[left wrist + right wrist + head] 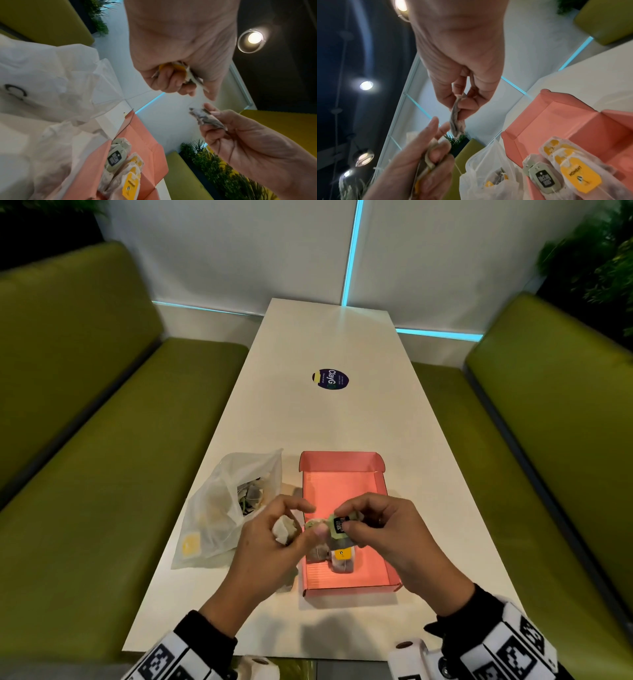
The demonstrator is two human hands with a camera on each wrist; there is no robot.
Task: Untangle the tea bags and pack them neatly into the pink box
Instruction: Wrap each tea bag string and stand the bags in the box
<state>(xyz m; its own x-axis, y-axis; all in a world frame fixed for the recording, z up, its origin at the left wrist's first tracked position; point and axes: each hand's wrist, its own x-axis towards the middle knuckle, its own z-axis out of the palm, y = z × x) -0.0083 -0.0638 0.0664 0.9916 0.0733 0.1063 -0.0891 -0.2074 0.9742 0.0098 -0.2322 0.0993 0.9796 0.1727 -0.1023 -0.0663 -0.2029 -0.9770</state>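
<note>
Both hands hover over the near end of the open pink box [378,484]. My left hand [296,527] grips a crumpled white tea bag [283,529], whose yellow tag [180,69] shows in the left wrist view. My right hand [342,520] pinches a second tea bag [457,121] with a green and black tag [337,523]. A thin string runs between the two bags. Several tea bags [337,559] with yellow and green tags lie side by side in the box's near end.
A clear plastic bag [226,508] holding more tea bags lies on the white table [325,422] left of the box. A round dark sticker [330,379] sits further up the table. Green benches [85,422] flank both sides.
</note>
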